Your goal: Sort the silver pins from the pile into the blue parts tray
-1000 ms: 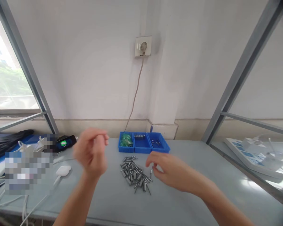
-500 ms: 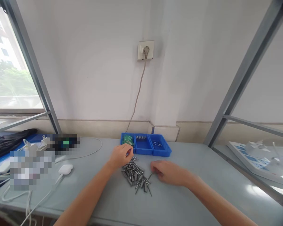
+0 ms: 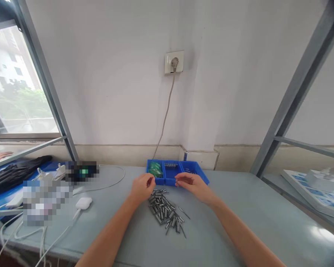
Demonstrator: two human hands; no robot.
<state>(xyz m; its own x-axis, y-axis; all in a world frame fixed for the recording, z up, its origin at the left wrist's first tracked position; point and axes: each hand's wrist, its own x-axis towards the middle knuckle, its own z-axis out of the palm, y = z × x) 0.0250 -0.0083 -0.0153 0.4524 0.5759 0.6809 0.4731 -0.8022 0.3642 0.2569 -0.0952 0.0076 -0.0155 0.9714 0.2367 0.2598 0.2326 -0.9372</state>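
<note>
A heap of small metal pins and cylinders lies on the grey table. Behind it are three joined blue bins: green packets in the left one, a row of small metal pieces at the back of the middle one, a few thin pins in the right one. My left hand is closed in a pinch at the front of the left bin, its contents hidden. My right hand pinches something tiny at the front edge of the middle bin; I cannot make out what.
White cables and a white adapter lie on the left of the table. A power strip is beyond the right frame post. Another person's hand shows at far left.
My right hand has moved from beside the heap up to the middle bin's front edge. A thin pin now lies apart at the heap's right. The view has shifted slightly.
</note>
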